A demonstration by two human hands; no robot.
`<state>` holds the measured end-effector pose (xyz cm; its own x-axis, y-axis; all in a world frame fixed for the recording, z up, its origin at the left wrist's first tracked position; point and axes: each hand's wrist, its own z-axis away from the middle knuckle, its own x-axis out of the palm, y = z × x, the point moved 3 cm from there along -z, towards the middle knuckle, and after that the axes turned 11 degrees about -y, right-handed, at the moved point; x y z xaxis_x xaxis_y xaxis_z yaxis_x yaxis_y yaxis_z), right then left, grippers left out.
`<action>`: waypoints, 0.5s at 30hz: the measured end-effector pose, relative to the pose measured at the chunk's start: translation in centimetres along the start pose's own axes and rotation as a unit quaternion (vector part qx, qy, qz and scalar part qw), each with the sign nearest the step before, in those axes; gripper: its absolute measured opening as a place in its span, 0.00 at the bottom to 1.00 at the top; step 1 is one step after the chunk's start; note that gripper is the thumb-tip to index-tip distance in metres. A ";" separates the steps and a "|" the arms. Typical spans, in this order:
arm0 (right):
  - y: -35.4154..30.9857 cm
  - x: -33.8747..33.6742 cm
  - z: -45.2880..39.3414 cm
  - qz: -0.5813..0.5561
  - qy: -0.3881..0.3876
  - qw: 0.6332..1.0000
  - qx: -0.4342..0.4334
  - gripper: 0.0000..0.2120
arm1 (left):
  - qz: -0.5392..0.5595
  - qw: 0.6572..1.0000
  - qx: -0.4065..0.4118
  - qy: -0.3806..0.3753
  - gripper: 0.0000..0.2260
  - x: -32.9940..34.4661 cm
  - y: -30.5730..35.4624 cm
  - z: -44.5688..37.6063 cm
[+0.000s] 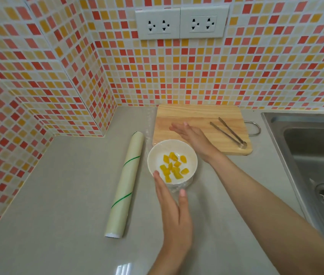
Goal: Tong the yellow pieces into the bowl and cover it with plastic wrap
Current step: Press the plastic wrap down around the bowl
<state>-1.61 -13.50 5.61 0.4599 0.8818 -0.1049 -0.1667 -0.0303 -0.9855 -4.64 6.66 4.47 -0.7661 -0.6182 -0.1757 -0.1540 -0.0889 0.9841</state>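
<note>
A white bowl stands on the grey counter and holds several yellow pieces. Clear plastic wrap lies over the bowl and bunches at its near side. My left hand is flat, fingers extended, against the bowl's near rim, its thumb on the wrap. My right hand is flat and open at the bowl's far right side, over the edge of the wooden cutting board. Metal tongs lie on the board to the right. A roll of plastic wrap lies left of the bowl.
A steel sink with a drain sits at the right. Tiled walls close off the back and the left corner. A loose strip of clear wrap stretches along the counter between the roll and the board.
</note>
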 end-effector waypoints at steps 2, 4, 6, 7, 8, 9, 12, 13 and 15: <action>0.5 0.3 -1.4 -0.012 -0.022 0.999 0.020 0.24 | 0.023 0.998 -0.055 -0.006 0.29 0.5 -0.4 -0.5; 1.0 0.2 -2.1 -0.019 -0.030 0.999 0.039 0.26 | 0.038 0.994 -0.102 -0.008 0.35 0.7 -1.0 -1.1; 1.5 0.0 -2.1 -0.017 -0.034 0.998 0.053 0.27 | 0.052 0.991 -0.120 -0.016 0.37 0.6 -1.4 -1.8; 1.8 -0.1 -1.9 -0.016 -0.033 0.998 0.057 0.27 | 0.057 0.991 -0.122 -0.018 0.37 0.5 -1.6 -2.1; 2.0 -0.3 -1.6 -0.021 -0.028 0.998 0.060 0.28 | 0.064 0.990 -0.124 -0.016 0.37 0.2 -1.7 -2.5; 2.3 -0.4 -1.1 -0.031 -0.017 0.998 0.061 0.27 | 0.070 0.989 -0.126 -0.012 0.37 -0.1 -1.8 -3.0; 3.5 -0.9 1.1 -0.046 0.055 0.996 0.056 0.27 | 0.077 0.989 -0.128 0.009 0.35 -1.3 -2.1 -4.7; 3.9 -1.1 2.1 -0.053 0.087 0.994 0.050 0.27 | 0.079 0.988 -0.129 0.014 0.32 -1.7 -2.3 -5.4; 4.7 -1.3 4.3 -0.068 0.147 0.986 0.037 0.25 | 0.085 0.988 -0.129 0.017 0.27 -2.2 -2.8 -6.9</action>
<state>-6.77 -12.80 1.70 0.7140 0.6999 -0.0172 -0.1446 0.1234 -0.9818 1.79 2.95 2.27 -0.7447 -0.6673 -0.0114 0.1427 -0.1758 0.9740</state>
